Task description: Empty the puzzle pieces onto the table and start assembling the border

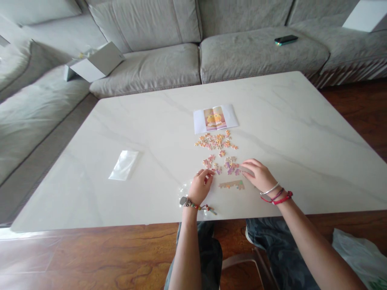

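My left hand rests low over the table with its fingers curled together at a small pink puzzle piece, partly hidden by the fingertips. My right hand has thumb and fingers apart, beside a cluster of purple and pink puzzle pieces, holding nothing that I can see. Between the hands, nearer the table edge, lies a joined strip of puzzle pieces. Other pink pieces are just beyond my left hand. A larger pile of orange and pink pieces spreads farther back.
Behind the pile lies a creased picture sheet with yellow figures. To the left is a clear plastic bag on the marbled white table. A grey sofa holds a phone and a white box.
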### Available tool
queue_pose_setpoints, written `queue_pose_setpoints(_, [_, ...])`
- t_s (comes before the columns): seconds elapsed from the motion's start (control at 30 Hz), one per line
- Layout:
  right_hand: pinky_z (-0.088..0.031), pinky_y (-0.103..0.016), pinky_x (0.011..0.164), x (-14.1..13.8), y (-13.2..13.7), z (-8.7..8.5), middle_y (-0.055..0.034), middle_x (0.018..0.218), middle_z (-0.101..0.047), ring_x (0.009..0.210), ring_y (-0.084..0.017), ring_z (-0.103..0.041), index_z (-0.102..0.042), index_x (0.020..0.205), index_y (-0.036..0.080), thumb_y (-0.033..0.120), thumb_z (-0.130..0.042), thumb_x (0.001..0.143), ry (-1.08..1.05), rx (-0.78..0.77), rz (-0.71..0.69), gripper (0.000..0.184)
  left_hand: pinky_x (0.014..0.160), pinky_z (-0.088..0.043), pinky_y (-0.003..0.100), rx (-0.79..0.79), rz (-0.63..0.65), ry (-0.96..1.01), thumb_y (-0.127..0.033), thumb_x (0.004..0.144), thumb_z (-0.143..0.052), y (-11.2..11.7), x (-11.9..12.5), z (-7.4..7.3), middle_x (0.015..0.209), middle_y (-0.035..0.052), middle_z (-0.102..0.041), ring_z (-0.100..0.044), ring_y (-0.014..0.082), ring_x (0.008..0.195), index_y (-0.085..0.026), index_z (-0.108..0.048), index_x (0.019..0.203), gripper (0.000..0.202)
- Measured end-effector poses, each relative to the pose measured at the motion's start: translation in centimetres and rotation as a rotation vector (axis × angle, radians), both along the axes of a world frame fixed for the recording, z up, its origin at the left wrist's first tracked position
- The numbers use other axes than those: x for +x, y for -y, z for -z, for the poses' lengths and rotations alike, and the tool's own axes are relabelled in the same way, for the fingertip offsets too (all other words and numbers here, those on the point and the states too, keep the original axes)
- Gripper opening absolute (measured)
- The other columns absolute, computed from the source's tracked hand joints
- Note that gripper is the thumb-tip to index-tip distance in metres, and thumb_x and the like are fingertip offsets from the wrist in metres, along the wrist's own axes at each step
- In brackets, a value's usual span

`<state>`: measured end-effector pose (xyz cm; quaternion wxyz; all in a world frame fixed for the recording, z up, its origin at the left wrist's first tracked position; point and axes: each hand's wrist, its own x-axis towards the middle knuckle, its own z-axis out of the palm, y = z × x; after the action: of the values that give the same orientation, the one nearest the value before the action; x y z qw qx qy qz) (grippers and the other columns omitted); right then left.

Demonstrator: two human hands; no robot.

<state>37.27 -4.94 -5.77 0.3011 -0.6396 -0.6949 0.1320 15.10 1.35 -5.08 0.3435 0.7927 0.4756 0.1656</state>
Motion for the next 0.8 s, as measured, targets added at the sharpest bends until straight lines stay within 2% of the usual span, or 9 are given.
queue_pose_setpoints(0.13, [-0.046, -0.030, 0.075, 0.9, 0.1, 0.8, -0.0055, 0.090, -0.056, 0.081, -0.016, -0.055, -0.060, 0.085, 0.019, 0.017, -0.050, 0.074, 0.021, -0.074, -0.028, 0.015, 0.065, -0.043, 0.024, 0.093, -0.117, -0.045, -0.018, 0.076, -0.041, -0.4, -0.3, 0.1, 0.080, 0.0011, -0.055, -0.050, 0.0086, 0.061, -0.020, -0.056, 0.084, 0.017])
queue_pose_setpoints(0.27, [-0.045, -0.026, 0.066, 1.1, 0.1, 1.1, -0.0035, 0.080, -0.055, 0.069, -0.013, -0.054, -0.060, 0.074, 0.019, 0.017, -0.049, 0.075, 0.004, -0.131, -0.014, 0.011, 0.065, -0.043, 0.026, 0.147, -0.160, -0.141, -0.016, 0.075, -0.042, -0.8, -0.4, 0.5, 0.082, 0.0021, -0.055, -0.051, 0.0102, 0.063, -0.020, -0.056, 0.086, 0.018])
queue_pose_setpoints(0.47, [-0.045, -0.025, 0.063, 1.9, 0.1, 0.8, -0.0029, 0.081, -0.054, 0.062, -0.011, -0.052, -0.058, 0.087, 0.017, 0.012, -0.054, 0.069, -0.042, -0.183, -0.022, 0.019, 0.063, -0.043, 0.026, 0.129, -0.147, -0.203, -0.016, 0.076, -0.042, -0.9, -0.4, 0.5, 0.085, 0.0036, -0.055, -0.052, 0.0114, 0.065, -0.019, -0.056, 0.087, 0.019])
queue_pose_setpoints(0.63, [-0.045, -0.025, 0.060, 1.8, 0.1, 0.7, -0.0020, 0.078, -0.053, 0.062, -0.011, -0.052, -0.057, 0.075, 0.018, 0.010, -0.056, 0.064, -0.013, -0.199, -0.021, 0.013, 0.063, -0.044, 0.025, 0.130, -0.120, -0.211, -0.016, 0.076, -0.042, -0.9, -0.5, 0.6, 0.086, 0.0036, -0.055, -0.053, 0.0110, 0.065, -0.020, -0.056, 0.088, 0.019])
queue_pose_setpoints(0.8, [-0.046, -0.025, 0.058, 1.7, 0.1, 0.7, -0.0006, 0.070, -0.058, 0.059, -0.011, -0.055, -0.055, 0.070, 0.018, 0.012, -0.056, 0.064, -0.111, -0.213, 0.005, 0.008, 0.064, -0.044, 0.024, 0.131, -0.098, -0.202, -0.018, 0.077, -0.041, -0.9, -0.7, 0.9, 0.087, 0.0034, -0.055, -0.053, 0.0109, 0.067, -0.021, -0.056, 0.088, 0.019])
